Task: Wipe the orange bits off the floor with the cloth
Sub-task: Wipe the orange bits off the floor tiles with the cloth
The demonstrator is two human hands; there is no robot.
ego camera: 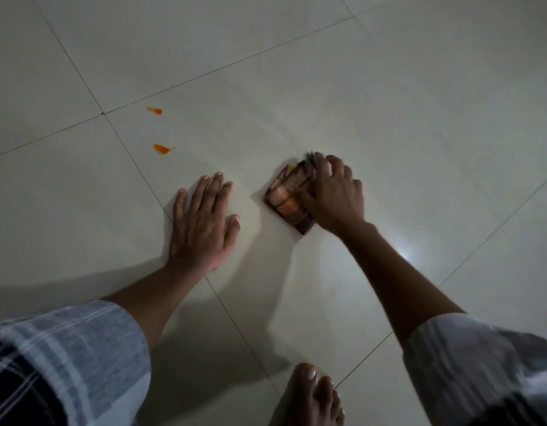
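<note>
the cloth (289, 198), folded small and likely soft and light, lay on the floor (389, 103) under the right hand (330, 195), whose curled fingers pressed its far edge. two orange bits (161, 149) sat well apart, beyond the left hand (201, 222), which lay flat with fingers spread.

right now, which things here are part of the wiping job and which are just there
Part of the job:
- cloth, folded, pressed to the floor under the right hand
- two orange bits, not yet wiped
- tiled floor

Just there:
- left hand, flat on the floor, empty
- bare foot
- checked sleeve
</note>
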